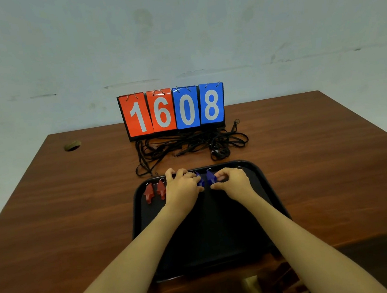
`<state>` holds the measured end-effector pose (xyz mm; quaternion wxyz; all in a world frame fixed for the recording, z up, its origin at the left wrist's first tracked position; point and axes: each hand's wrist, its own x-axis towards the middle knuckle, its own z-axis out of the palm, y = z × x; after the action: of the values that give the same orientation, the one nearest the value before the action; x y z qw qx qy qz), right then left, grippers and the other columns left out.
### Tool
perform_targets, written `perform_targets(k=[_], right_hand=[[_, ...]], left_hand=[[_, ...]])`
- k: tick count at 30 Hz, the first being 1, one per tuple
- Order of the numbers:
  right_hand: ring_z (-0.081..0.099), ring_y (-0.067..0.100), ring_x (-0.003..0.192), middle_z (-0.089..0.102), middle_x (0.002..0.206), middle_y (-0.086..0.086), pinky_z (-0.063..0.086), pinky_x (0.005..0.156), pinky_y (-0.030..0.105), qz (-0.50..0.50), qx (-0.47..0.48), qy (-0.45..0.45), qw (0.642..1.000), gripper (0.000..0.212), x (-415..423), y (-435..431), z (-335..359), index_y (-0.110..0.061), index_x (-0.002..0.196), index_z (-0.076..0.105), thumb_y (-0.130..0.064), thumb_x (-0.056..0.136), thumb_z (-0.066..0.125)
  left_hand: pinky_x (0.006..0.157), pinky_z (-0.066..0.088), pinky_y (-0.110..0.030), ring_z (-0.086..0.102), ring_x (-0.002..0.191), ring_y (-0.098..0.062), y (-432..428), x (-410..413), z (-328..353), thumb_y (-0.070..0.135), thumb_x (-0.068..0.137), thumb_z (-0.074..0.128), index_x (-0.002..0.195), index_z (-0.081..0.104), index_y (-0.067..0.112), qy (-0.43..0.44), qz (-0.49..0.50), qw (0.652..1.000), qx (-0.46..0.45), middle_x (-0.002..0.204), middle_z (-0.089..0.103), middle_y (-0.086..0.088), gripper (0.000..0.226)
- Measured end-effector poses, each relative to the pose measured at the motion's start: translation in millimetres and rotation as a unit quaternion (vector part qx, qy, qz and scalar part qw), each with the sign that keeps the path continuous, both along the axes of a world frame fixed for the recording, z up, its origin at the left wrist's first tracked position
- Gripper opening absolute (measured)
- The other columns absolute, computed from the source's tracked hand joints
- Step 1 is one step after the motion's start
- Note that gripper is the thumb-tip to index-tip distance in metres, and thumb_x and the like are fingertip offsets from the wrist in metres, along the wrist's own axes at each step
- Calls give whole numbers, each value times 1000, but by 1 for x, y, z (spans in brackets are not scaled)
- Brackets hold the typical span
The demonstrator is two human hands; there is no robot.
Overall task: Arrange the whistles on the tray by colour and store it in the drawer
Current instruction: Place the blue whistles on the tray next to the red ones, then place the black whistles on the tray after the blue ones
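A black tray (259,187) lies on the brown table in front of me. Two red whistles (154,191) lie side by side along its far left edge. My left hand (182,187) lies just right of them with curled fingers, its thumb and fingertips at a blue whistle (200,180). A second blue whistle (211,177) lies beside it, pinched by the curled fingers of my right hand (232,181). Anything under either hand is hidden.
A flip scoreboard (172,110) reading 1608 stands at the back of the table (74,208). A tangle of black lanyard cords (187,145) lies between it and the tray. A round cable hole (72,145) is at the far left.
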<state>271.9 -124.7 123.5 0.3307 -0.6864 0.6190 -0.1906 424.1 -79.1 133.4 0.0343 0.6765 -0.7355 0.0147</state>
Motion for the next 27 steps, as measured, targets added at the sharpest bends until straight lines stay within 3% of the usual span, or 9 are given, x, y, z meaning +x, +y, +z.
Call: perform_targets(k=[9, 12, 16, 22, 27], right_hand=[[46, 17, 108, 48, 80, -17, 36, 89, 33, 18, -39, 60, 997, 21, 5, 5, -2, -29, 89, 52, -35, 80, 71], [49, 20, 111, 56, 97, -7, 39, 93, 35, 19, -43, 67, 997, 24, 5, 6, -2, -26, 97, 56, -33, 80, 71], [44, 23, 120, 51, 126, 5, 42, 99, 36, 43, -34, 79, 995, 48, -1, 6, 2, -14, 126, 52, -24, 83, 70], [48, 25, 114, 54, 122, 7, 46, 94, 38, 7, -163, 163, 973, 28, -38, -12, 28, -13, 122, 55, -19, 95, 49], [46, 28, 118, 50, 126, 8, 47, 92, 40, 72, -143, 174, 972, 44, -50, -61, 42, -17, 126, 54, 4, 89, 47]], left_hand=[[106, 16, -41, 39, 128, -20, -1, 0, 1, 41, 95, 44, 127, 53, 21, -10, -1, 1000, 3, 132, 55, 2, 39], [107, 15, -42, 36, 129, -21, -4, 1, 5, 41, 94, 45, 129, 50, 19, -23, -13, 1000, 16, 132, 54, 0, 42], [107, 15, -43, 30, 134, -24, -1, 4, 9, 43, 92, 48, 139, 40, 18, -29, -34, 999, 21, 140, 45, -3, 53], [102, 23, -39, 43, 121, -24, -10, 7, 20, 26, 99, 36, 125, 53, 17, -41, -40, 996, -71, 126, 54, -4, 32], [99, 33, -36, 48, 117, -25, -54, 5, 28, 12, 91, 46, 129, 50, 15, -37, -47, 998, -19, 126, 55, -8, 39]])
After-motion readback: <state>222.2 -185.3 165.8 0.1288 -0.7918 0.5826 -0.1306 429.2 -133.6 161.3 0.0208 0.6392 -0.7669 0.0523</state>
